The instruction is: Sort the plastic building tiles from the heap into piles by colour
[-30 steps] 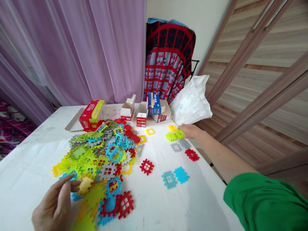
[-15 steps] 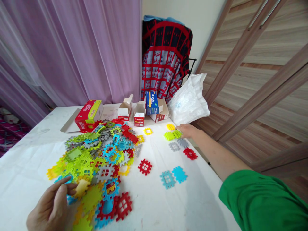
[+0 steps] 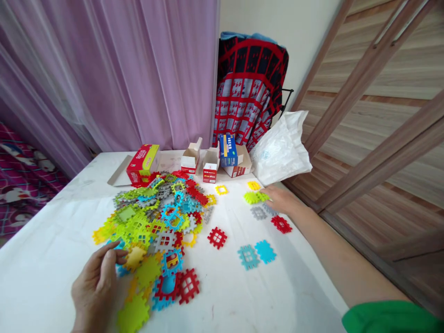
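Head view faces forward, down; close on left hand (image 3: 95, 291), right hand (image 3: 282, 201), table (image 3: 45, 277).

- The person's left hand (image 3: 95, 289) is hanging low at the near left, with its back turned up and outward.
- Its fingers (image 3: 113, 249) are curving loosely forward, slightly spread, and the thumb is standing apart from them.
- The left wrist (image 3: 81, 322) is dropping out of view at the bottom edge, so the left forearm is not showing.
- The right arm is stretching far forward and to the left across the view from the lower right.
- The right forearm (image 3: 340, 259) is lying almost straight and bare, angling up toward the hand.
- The right hand (image 3: 282, 200) is turning palm down, with its fingers extended and close together.
- A green sleeve (image 3: 388, 318) is covering the upper arm at the lower right corner.
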